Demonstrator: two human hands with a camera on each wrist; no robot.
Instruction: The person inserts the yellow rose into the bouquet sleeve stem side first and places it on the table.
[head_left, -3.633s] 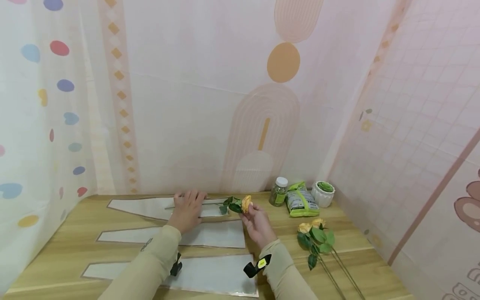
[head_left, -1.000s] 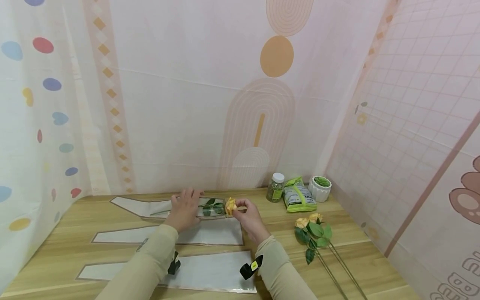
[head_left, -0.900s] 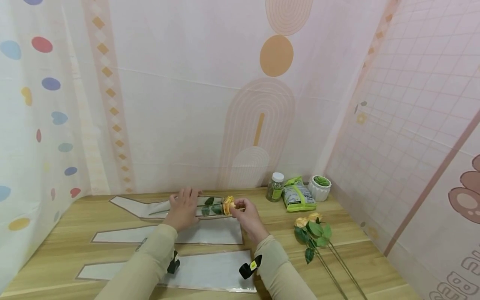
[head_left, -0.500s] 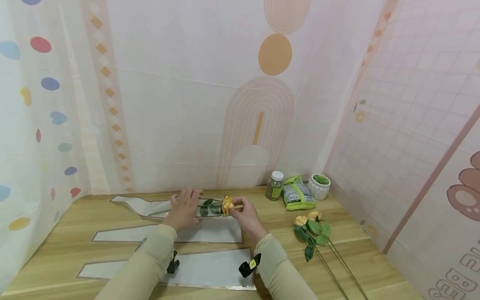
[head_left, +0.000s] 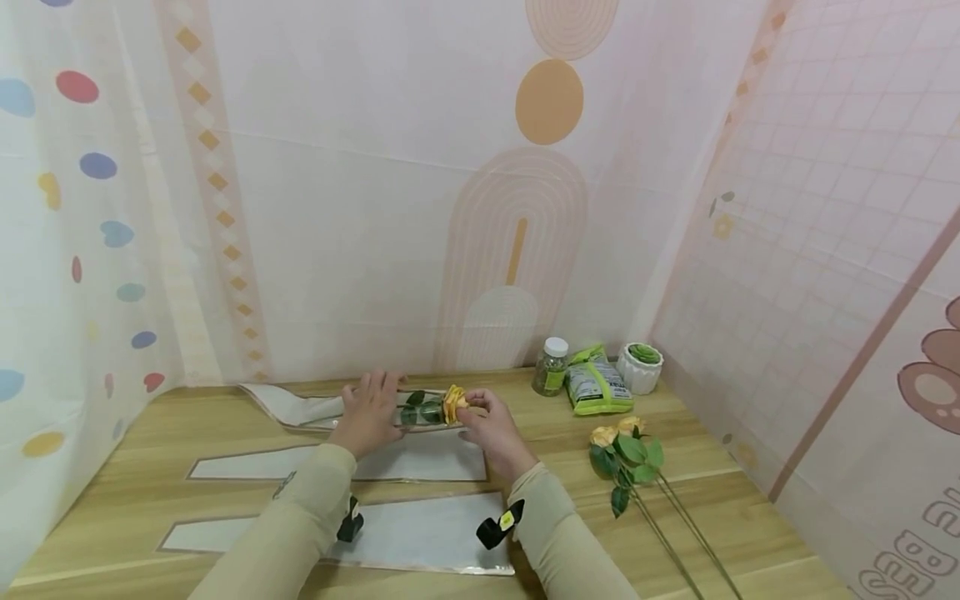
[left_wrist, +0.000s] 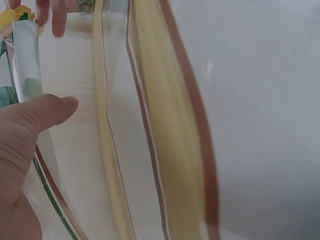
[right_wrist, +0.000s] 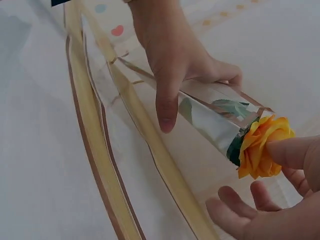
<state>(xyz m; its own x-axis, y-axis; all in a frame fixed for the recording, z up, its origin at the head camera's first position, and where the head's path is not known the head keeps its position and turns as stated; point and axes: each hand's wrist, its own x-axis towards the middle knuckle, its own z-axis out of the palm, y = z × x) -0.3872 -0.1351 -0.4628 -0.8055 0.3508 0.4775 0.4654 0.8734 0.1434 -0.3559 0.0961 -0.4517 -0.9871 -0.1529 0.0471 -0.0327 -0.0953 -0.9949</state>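
A yellow artificial rose (head_left: 453, 404) lies with its leaves and stem inside a clear flower sleeve (head_left: 288, 410) with a white back. Its bloom sticks out of the sleeve's right mouth. My left hand (head_left: 367, 419) holds the sleeve near its middle, thumb on the near side and fingers on the far side; it covers part of the stem. Between thumb and fingers, my right hand (head_left: 497, 429) pinches the bloom, as the right wrist view shows on the rose (right_wrist: 264, 149). The sleeve's narrow left end bends up off the table.
Two more flat sleeves lie nearer, a middle one (head_left: 427, 458) and a front one (head_left: 420, 533). At right are two yellow roses (head_left: 626, 458). A white-capped jar (head_left: 552, 367), green packet (head_left: 598, 383) and potted succulent (head_left: 641, 368) stand by the back wall.
The rose has slid left into the sleeve, its leaves now inside and only the bloom out. My right hand moved left with it. The sleeve's left end has curled up more.
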